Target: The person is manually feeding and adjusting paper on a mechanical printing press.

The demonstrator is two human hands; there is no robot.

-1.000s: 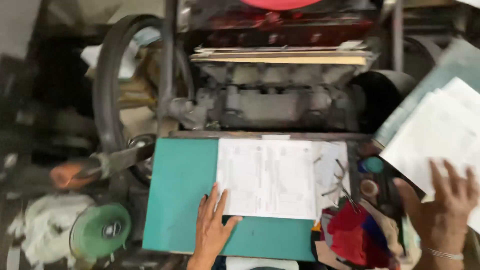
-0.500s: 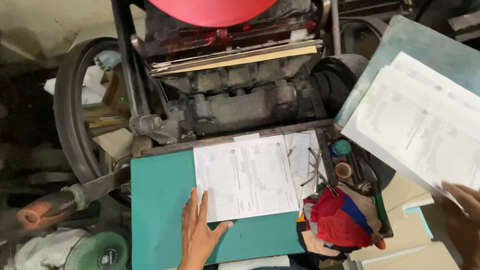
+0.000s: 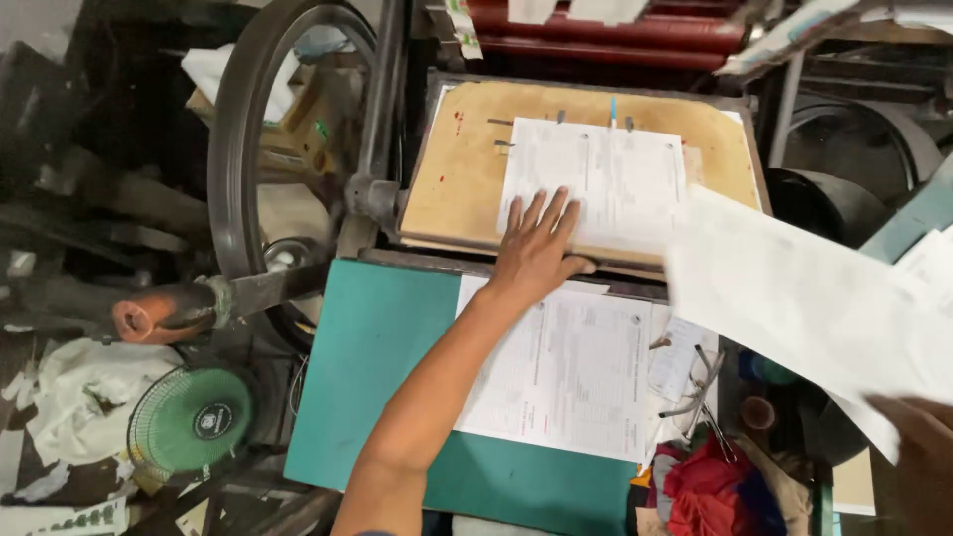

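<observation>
The left hand (image 3: 536, 248) lies flat, fingers spread, on the lower edge of a white printed sheet (image 3: 596, 184) that sits on the tan board platen (image 3: 457, 189) of a dark iron printing press, apparently so the palm can slide the sheet off or square it against the small pins along the top. The right hand (image 3: 918, 442), at the lower right corner, grips the edge of another white paper sheet (image 3: 794, 298), blurred and held out over the right side, seemingly ready to go onto the platen. Below the platen, a stack of printed forms (image 3: 571, 372) rests on the teal green feed table (image 3: 382, 347). Half a second ago the platen was tipped shut, the left hand rested on the teal table beside the stack, and the right hand lay at the pile on the right.
</observation>
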